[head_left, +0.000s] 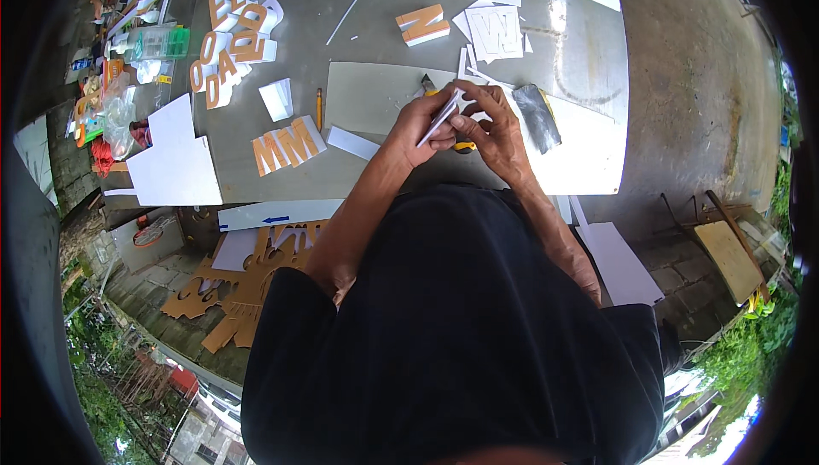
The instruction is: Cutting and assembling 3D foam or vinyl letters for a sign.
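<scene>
Head camera, looking down: two bare hands meet over a grey worktable (299,90), in front of the wearer's dark shirt (503,320). The left hand (411,124) is closed around a narrow white piece (438,119), which slants up to the right between the hands, above the table. The right hand (495,130) has its thumb and fingers bent in at the piece's upper end; whether they pinch it or only touch it, I cannot tell.

Just below the hands, something yellow (465,148) shows in part. To their right lies a dark block (538,119); above them, white offcuts (471,66). An orange pencil (319,110) and tan-faced block letters (290,148) lie to the left.

The step in hand appears to be fitting or adjusting the piece by hand. As I judge it, the next move calls for a steady left hold and light, exact right fingertips, so the thin piece does not bend.
</scene>
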Demonstrator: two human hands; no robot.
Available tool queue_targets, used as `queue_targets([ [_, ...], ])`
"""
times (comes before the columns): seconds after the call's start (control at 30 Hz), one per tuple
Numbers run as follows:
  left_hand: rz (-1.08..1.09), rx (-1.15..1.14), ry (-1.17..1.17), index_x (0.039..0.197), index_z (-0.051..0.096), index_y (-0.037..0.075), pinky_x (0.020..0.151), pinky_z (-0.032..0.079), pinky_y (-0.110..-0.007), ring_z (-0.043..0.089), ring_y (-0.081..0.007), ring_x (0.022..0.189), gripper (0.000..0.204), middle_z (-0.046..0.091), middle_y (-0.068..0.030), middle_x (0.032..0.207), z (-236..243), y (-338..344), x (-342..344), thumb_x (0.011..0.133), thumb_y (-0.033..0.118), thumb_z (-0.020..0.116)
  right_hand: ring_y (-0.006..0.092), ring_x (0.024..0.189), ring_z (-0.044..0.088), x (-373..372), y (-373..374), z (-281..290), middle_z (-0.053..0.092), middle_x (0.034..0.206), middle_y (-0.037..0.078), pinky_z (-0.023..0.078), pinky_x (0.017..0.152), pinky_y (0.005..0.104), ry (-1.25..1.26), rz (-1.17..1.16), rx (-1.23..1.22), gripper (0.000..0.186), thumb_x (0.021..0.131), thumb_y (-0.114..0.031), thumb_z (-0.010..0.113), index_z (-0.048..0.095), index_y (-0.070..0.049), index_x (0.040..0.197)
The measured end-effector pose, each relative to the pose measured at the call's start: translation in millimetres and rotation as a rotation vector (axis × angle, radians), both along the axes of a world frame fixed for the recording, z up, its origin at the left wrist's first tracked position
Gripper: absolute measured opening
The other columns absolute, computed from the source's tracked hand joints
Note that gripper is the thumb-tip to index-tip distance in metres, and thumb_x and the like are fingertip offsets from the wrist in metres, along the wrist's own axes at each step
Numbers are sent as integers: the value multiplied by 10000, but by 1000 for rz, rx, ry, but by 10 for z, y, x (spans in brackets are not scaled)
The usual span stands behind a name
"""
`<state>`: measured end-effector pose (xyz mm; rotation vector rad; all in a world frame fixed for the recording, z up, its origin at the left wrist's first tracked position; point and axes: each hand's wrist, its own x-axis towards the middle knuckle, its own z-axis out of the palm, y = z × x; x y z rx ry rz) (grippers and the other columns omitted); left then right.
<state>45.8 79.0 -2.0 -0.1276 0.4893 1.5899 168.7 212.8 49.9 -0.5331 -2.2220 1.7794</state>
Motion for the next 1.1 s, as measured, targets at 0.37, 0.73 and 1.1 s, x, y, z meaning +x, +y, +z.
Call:
queue_targets([
  [0.37,282,-671,876,978,661,-5,564,481,-301,605,-157,644,236,657,-62,767,24,150,-339,981,230,638,160,729,684,-143,397,-55,717,796,98,544,722,298,-134,-105,-439,252,990,-230,681,667,21,999],
  [0.73,-162,-793,2361,1522,329,76,1141,338,-482,490,-335,1306,1065,582,-183,1354,-80,673,-1055,668,293,928,158,761,681,-28,598,-205,710,859,103,547,707,298,-116,-243,-483,229,985,-197,650,666,29,1021],
  [1.1,268,88,474,1517,431,135,970,506,-536,609,-371,1222,488,541,-167,1458,131,156,-901,1060,298,480,144,725,660,-97,353,219,708,846,89,560,695,306,-21,-315,-366,251,977,-172,661,675,35,1119],
])
